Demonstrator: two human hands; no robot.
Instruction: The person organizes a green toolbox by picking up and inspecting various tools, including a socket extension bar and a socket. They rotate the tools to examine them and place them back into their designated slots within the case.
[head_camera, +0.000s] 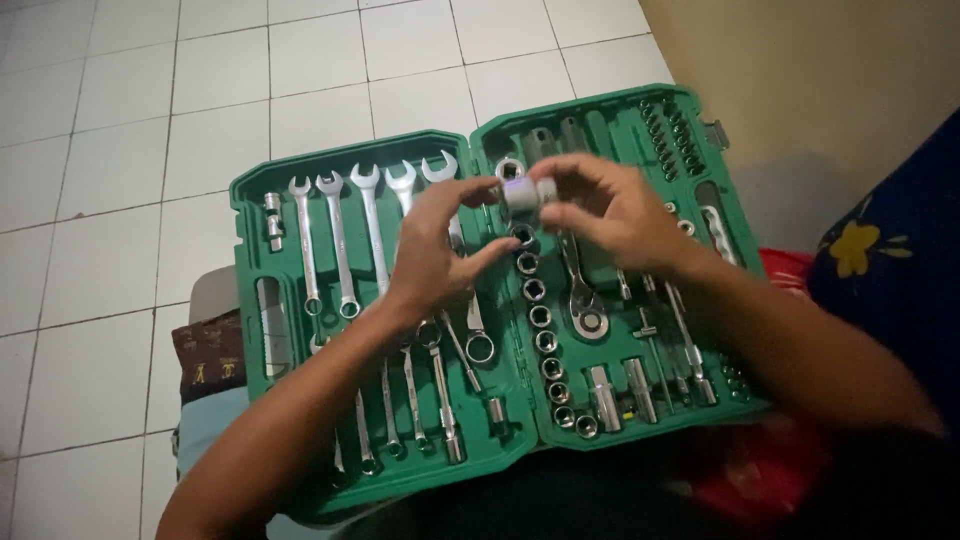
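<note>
Right hand (600, 205) is pinched on a large socket (522, 193), left hand (432, 250) spread loose beside it; dropped, it could be lost among the green tool case (250, 300)

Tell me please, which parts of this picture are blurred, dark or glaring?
Head view: the right hand and the small grey metal socket it holds are motion-blurred; the lower right corner is dark and soft; the white floor tiles look bright, without harsh glare.
</note>
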